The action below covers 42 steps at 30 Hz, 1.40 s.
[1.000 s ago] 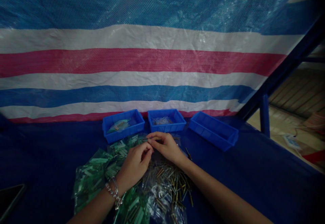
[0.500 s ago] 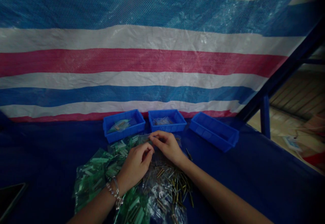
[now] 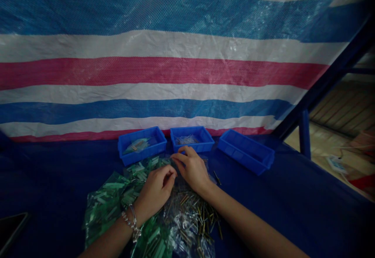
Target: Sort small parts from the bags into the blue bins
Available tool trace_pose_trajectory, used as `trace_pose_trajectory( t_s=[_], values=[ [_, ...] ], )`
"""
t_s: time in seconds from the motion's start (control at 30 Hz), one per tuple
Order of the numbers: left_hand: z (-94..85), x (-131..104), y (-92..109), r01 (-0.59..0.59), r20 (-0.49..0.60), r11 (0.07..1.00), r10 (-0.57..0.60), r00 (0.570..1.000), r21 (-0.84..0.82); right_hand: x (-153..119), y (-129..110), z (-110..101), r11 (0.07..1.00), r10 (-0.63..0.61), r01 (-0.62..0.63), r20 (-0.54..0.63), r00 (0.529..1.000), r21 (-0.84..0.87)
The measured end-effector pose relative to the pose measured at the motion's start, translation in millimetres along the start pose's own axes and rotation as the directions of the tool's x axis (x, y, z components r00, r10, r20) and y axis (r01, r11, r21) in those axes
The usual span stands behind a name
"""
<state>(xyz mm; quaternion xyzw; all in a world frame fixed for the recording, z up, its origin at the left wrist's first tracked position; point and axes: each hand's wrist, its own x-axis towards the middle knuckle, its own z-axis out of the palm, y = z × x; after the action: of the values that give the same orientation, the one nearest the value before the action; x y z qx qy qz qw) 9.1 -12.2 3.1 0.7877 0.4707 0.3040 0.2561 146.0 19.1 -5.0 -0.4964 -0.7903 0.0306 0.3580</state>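
Note:
My left hand (image 3: 160,184), with a beaded bracelet at the wrist, is closed in a pinch above the pile; what its fingertips hold is hidden. Close beside it on the right, my right hand (image 3: 191,168) has its index finger and thumb toward the left hand and another finger raised; anything between them is too small to make out. Green plastic packets (image 3: 105,197) lie to the left of and below the left hand. Clear plastic bags (image 3: 186,221) lie under and in front of the hands, beside loose brass-coloured pins (image 3: 206,215).
Behind the hands stand a left blue bin (image 3: 143,158) holding a greenish packet, a middle blue bin (image 3: 195,148) with small clear pieces, and a tilted right blue bin (image 3: 244,156). A dark flat device (image 3: 11,230) lies at lower left. Striped sheeting (image 3: 164,70) hangs behind.
My right hand has shifted slightly, its fingers lifting and spreading from the earlier pinch. My left hand has barely moved.

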Motion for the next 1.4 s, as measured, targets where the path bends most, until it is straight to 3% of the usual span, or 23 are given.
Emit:
trace_pose_trajectory(
  t_s=[0.27, 0.37, 0.47, 0.53, 0.63, 0.73, 0.83, 0.93, 1.13, 1.27, 1.4],
  values=[
    [1.0, 1, -1, -0.004, -0.015, 1.000, 0.004, 1.000, 0.003, 3, 1, 1, 0.996, -0.072, 0.061, 0.158, 0.985, 0.070],
    [0.0, 1, 0, -0.002, -0.007, 1.000, 0.002, 1.000, -0.001, 3, 3, 3, 0.990, -0.055, 0.037, 0.140, 0.989, 0.133],
    [-0.7, 1, 0, 0.003, 0.001, 1.000, -0.003, 1.000, -0.009, 4, 7, 6, 0.967, 0.030, -0.042, 0.051, 0.998, 0.253],
    [-0.7, 0, 0, 0.008, -0.005, 1.000, -0.008, 1.000, -0.012, 5, 11, 8, 0.911, 0.149, -0.131, -0.014, 0.989, 0.392],
    [-0.4, 0, -1, 0.012, -0.005, 1.000, -0.012, 1.000, -0.017, 7, 17, 13, 0.751, 0.326, -0.235, -0.038, 0.944, 0.618],
    [0.0, 0, -1, 0.011, -0.009, 1.000, -0.011, 1.000, -0.024, 8, 19, 15, 0.624, 0.420, -0.254, -0.043, 0.906, 0.739],
    [0.3, 0, -1, 0.012, -0.015, 0.999, -0.013, 1.000, -0.031, 8, 17, 13, 0.585, 0.448, -0.211, -0.095, 0.889, 0.784],
    [0.0, 0, -1, 0.014, -0.013, 0.999, -0.015, 1.000, -0.032, 8, 14, 9, 0.618, 0.429, -0.131, -0.193, 0.882, 0.775],
    [-0.1, 0, 0, 0.006, -0.016, 1.000, -0.006, 1.000, -0.009, 8, 16, 4, 0.832, 0.305, -0.067, -0.353, 0.885, 0.551],
    [0.6, -1, -2, 0.008, -0.017, 1.000, -0.008, 1.000, -0.029, 8, 18, 1, 0.932, 0.185, -0.051, -0.351, 0.918, 0.358],
    [0.5, 0, -2, 0.004, -0.012, 1.000, -0.005, 1.000, -0.025, 7, 19, 2, 0.979, 0.106, -0.051, -0.276, 0.955, 0.199]
  ],
)
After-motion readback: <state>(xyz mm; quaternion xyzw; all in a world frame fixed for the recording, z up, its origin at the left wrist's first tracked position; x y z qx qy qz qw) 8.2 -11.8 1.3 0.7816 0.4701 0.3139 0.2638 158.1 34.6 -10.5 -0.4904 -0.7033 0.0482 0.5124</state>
